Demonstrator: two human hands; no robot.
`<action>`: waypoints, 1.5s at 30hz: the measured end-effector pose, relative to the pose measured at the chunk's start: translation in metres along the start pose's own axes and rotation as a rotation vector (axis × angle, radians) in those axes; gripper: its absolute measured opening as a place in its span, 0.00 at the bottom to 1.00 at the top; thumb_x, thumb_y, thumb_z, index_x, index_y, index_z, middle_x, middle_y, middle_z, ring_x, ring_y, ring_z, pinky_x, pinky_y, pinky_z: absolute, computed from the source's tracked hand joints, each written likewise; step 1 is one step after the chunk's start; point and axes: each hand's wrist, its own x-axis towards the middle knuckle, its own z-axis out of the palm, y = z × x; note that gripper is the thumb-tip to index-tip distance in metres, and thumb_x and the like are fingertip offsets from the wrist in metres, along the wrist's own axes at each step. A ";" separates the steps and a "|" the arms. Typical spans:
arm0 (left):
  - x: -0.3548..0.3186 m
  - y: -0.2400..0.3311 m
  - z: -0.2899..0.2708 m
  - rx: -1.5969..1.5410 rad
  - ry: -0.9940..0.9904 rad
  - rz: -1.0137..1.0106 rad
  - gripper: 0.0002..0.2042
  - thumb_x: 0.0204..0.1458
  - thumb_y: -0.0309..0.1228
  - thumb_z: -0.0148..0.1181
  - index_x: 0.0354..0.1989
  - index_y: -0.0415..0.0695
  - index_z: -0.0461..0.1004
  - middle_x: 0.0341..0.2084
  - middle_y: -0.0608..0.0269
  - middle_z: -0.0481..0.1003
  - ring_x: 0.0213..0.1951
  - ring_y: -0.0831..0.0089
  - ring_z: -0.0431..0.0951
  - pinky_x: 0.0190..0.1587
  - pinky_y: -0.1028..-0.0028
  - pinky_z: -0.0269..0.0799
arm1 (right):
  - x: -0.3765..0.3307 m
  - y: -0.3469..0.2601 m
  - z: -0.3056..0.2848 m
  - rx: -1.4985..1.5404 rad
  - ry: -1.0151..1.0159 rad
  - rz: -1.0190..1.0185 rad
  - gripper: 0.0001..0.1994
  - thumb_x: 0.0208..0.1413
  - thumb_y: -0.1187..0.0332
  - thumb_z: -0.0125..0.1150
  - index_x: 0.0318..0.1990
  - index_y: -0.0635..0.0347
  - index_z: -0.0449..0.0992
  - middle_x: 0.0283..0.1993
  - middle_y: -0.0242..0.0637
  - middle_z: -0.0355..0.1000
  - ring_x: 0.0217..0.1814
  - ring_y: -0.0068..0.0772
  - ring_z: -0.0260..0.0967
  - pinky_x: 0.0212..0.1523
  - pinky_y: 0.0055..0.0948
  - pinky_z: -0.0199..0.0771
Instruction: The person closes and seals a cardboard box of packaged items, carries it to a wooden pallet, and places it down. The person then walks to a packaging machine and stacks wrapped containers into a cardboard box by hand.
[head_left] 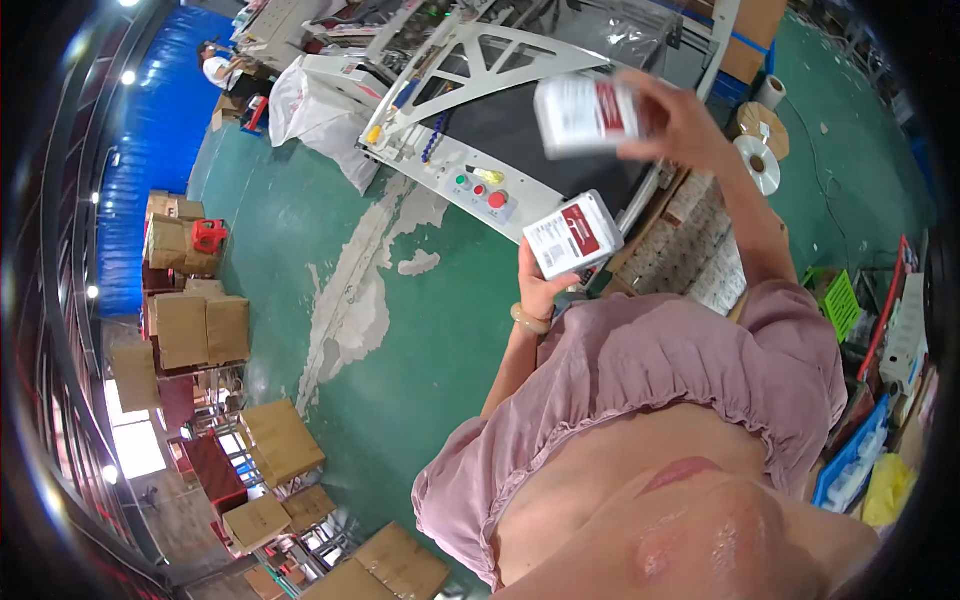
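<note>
My left hand, with a pale bangle at its wrist, is closed around the lower end of a small white box bearing a dark red printed panel. Higher up and to the right, my right hand grips a second white box with a similar red panel, its print smeared by motion. That box is over the dark conveyor belt of a white-framed machine. The two boxes are apart from each other. Some fingers of both hands are hidden behind the boxes.
Coloured push buttons line the machine's front panel. Beside the belt stands a row of packed goods. Film rolls lie on the green floor to the right, near a green crate. Cardboard boxes are stacked left. Another person sits far left.
</note>
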 end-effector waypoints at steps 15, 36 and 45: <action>-0.018 -0.007 -0.034 0.014 0.133 -0.038 0.41 0.30 0.20 0.69 0.56 0.42 0.52 0.49 0.60 0.65 0.50 0.68 0.67 0.51 0.69 0.65 | -0.045 0.290 0.078 -0.216 0.109 0.849 0.37 0.30 0.53 0.69 0.49 0.64 0.64 0.45 0.51 0.69 0.45 0.45 0.69 0.44 0.34 0.69; 0.016 -0.018 -0.003 0.254 0.243 0.087 0.42 0.26 0.18 0.69 0.55 0.39 0.53 0.44 0.58 0.66 0.46 0.68 0.68 0.49 0.70 0.66 | -0.057 0.024 0.099 0.637 -0.348 0.511 0.21 0.55 0.53 0.47 0.38 0.66 0.73 0.28 0.33 0.72 0.28 0.24 0.67 0.27 0.23 0.68; 0.019 -0.027 -0.005 0.310 0.316 0.056 0.46 0.30 0.19 0.69 0.60 0.38 0.47 0.49 0.55 0.63 0.49 0.67 0.66 0.51 0.68 0.65 | -0.064 0.047 0.101 0.858 -0.089 0.543 0.13 0.49 0.65 0.58 0.40 0.63 0.73 0.32 0.28 0.72 0.34 0.17 0.67 0.33 0.19 0.67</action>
